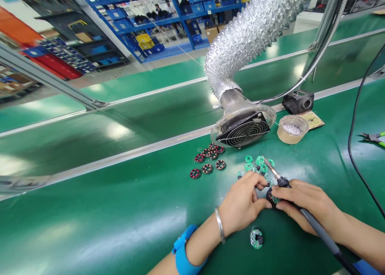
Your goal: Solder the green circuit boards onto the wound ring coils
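My left hand (245,202), with a metal bangle and a blue band at the wrist, pinches a small round black part with a green circuit board (274,198). From the other side, the thumb and fingertips of my right hand (309,202) press on the same part. A soldering iron (315,223) lies in my right hand, its bare tip pointing up and away to the left. Just beyond my fingers several small green circuit boards (260,161) are scattered. One round circuit board with a black piece (256,238) lies nearer, below my left hand.
Several copper-wound rings (207,168) lie left of the boards. Above them hangs a fume extractor fan (245,131) on a silver duct (240,42). A round tub (292,129) stands right of it. Green-handled cutters (373,139) and a black cable (351,146) lie at right.
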Motion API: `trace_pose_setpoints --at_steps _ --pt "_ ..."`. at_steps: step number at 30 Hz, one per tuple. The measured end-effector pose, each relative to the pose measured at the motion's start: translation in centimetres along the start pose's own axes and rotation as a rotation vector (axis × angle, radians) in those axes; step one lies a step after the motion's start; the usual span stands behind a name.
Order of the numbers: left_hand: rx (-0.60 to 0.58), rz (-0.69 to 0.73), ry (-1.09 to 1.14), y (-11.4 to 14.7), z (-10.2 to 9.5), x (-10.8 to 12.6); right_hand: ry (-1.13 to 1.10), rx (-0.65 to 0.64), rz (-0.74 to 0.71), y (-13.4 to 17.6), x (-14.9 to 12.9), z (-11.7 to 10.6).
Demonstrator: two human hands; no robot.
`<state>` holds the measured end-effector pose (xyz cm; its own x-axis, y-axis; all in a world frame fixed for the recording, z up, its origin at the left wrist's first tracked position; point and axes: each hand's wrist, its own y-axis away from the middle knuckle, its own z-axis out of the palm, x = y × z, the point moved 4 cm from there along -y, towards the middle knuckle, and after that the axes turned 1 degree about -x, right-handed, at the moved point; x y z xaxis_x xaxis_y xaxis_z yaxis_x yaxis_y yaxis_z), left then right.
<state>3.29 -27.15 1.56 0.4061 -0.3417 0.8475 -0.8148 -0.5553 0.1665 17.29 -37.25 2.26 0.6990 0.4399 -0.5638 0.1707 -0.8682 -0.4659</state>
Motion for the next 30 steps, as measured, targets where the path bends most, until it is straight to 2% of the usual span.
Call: trace_pose_setpoints --at_steps 2,6,11,22,30 --pt "0.01 -0.043 0.03 0.4 -0.2 -0.1 0.018 -0.005 0.0 0.0 0.0 0.2" --pt "0.008 -0.042 0.127 1.0 0.3 0.2 0.013 -0.025 -0.015 -0.2 0.1 0.1" --pt "0.027 -0.094 0.22 0.7 1.2 0.2 -0.016 -0.003 -0.092 -0.4 -0.3 -0.4" --pt "0.02 -0.149 0.214 0.9 1.3 0.3 0.002 0.003 -0.165 -0.4 -0.9 -0.5" --pt "0.029 -0.164 0.224 1.0 1.3 0.0 0.024 -0.034 -0.144 -0.3 -0.8 -0.5"
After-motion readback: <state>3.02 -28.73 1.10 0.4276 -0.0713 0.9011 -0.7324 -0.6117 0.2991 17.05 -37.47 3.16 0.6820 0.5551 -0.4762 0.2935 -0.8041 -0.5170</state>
